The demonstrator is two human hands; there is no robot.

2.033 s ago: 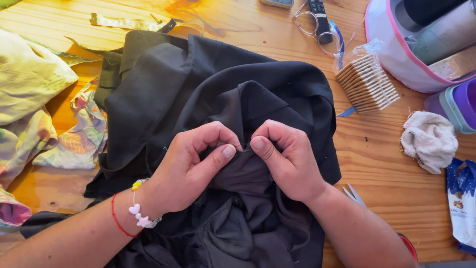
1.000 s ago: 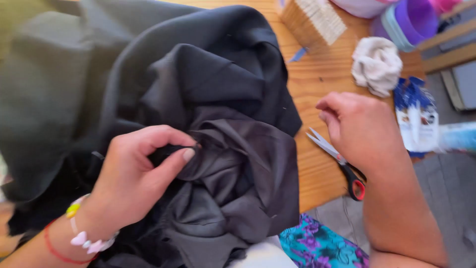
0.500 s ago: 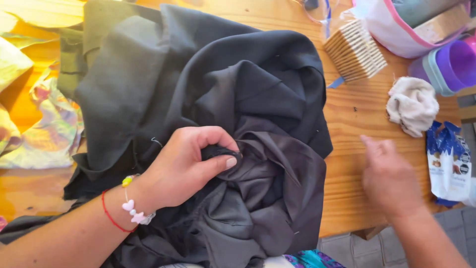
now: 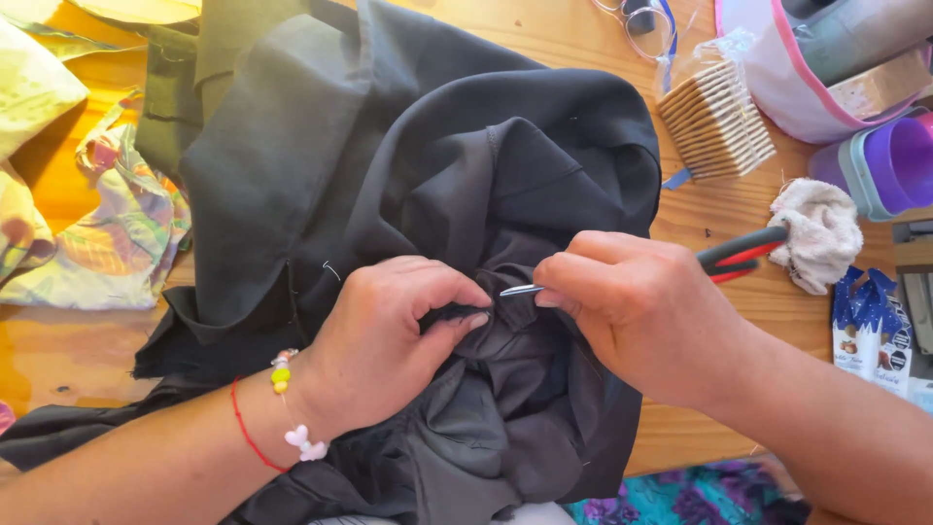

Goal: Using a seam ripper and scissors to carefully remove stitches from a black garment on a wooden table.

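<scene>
A black garment (image 4: 389, 165) lies bunched on a wooden table (image 4: 719, 209). My left hand (image 4: 389, 335) pinches a fold of the black cloth between thumb and fingers near the middle. My right hand (image 4: 641, 311) grips scissors (image 4: 739, 255) with black and red handles. The scissors' metal tip touches the pinched fold, right beside my left fingertips. A red string and a beaded bracelet circle my left wrist.
Floral patterned fabric (image 4: 87, 233) lies at the left. To the right sit a wrapped stack of thin wooden pieces (image 4: 714, 117), a crumpled white cloth (image 4: 821, 233), a purple container (image 4: 889, 165), a pink-trimmed bag (image 4: 777, 68) and small blue packets (image 4: 865, 331).
My right hand left the cloth, reached to the table's right edge, picked up the scissors and came back to the fold. My left hand kept its pinch on the cloth.
</scene>
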